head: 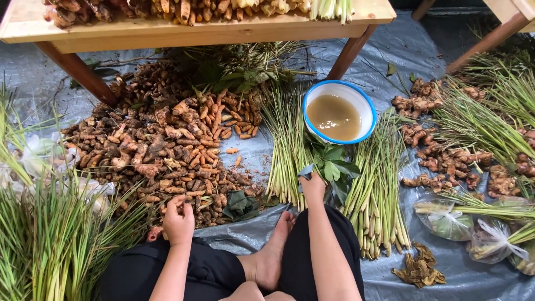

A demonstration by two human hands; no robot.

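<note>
Orange-brown turmeric roots (pixel 167 150) lie heaped just ahead of our left hand (pixel 178 221), whose curled fingers pinch one small root. Our right hand (pixel 312 187) closes on green leaves (pixel 334 167), just below the blue-rimmed bowl (pixel 365 106).

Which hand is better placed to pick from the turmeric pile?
Left. The left hand rests at the near edge of the turmeric pile; the right hand is off at the green leaves between the lemongrass bundles.

Left hand (pixel 178 220) hangs forward over the left knee, fingers (pixel 177 202) curled loosely inward. Right hand (pixel 312 187) reaches farther ahead, arm straight, fingers bent downward.
</note>
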